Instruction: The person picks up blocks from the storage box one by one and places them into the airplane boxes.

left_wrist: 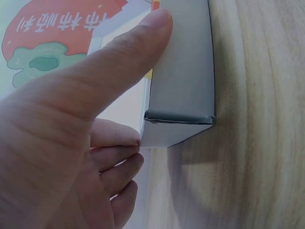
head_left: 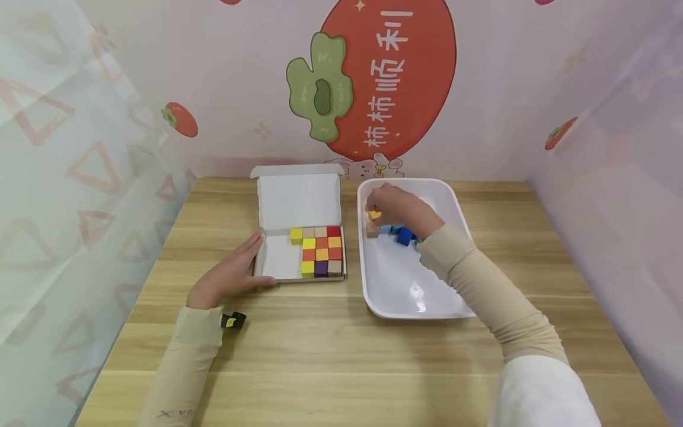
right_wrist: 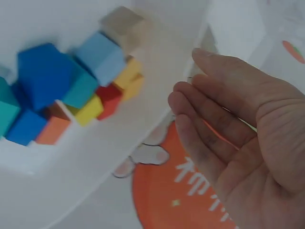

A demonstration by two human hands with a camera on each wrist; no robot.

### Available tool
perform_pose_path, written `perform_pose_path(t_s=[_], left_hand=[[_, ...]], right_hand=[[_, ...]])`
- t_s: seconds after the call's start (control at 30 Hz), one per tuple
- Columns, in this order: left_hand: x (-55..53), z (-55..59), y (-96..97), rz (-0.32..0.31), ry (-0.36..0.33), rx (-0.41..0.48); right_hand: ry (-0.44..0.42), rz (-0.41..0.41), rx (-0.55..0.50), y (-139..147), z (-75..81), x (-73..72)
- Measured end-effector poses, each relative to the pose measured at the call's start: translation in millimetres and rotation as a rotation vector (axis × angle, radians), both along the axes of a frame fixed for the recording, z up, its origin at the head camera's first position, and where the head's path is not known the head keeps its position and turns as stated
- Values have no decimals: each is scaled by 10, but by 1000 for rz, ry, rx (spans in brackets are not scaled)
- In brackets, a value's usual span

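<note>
My left hand [head_left: 232, 274] rests at the near left corner of a white cardboard box [head_left: 280, 256]. Its thumb [left_wrist: 157, 28] lies along the front wall, and the other fingers, fairly straight, stay by the left side. Coloured wooden cubes [head_left: 322, 254] in yellow, orange, red, purple and plain wood stand in rows in the box's right part. Over the far left of a white plastic tray [head_left: 395, 296] is my right hand [head_left: 397, 204], close to an orange cube [head_left: 375, 214]. In the right wrist view its fingers [right_wrist: 209, 129] are loosely bent, with nothing between them and the thumb.
More cubes lie in the tray, among them a dark blue cube [head_left: 405, 236] and a plain wood cube [head_left: 372, 229]. The box's lid [head_left: 299, 200] stands raised at the back. A printed wall [head_left: 235, 118] closes off the far edge of the wooden table [head_left: 331, 356].
</note>
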State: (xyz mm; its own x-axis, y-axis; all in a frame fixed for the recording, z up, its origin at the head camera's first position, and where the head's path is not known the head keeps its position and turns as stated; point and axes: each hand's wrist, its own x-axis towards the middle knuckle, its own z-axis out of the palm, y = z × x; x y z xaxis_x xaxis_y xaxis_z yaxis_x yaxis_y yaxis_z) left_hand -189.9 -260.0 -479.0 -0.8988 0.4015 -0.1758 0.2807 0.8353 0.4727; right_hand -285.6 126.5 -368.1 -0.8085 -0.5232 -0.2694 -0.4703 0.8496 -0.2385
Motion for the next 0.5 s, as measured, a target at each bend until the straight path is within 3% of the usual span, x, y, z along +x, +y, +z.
perform_pose_path(t_s=[0.2, 0.5], left_hand=[[5, 27, 12, -8, 9, 11], [3, 29, -13, -6, 13, 6]], right_hand=[[-22, 16, 14, 15, -280, -90], [-29, -10, 62, -88, -469, -130]])
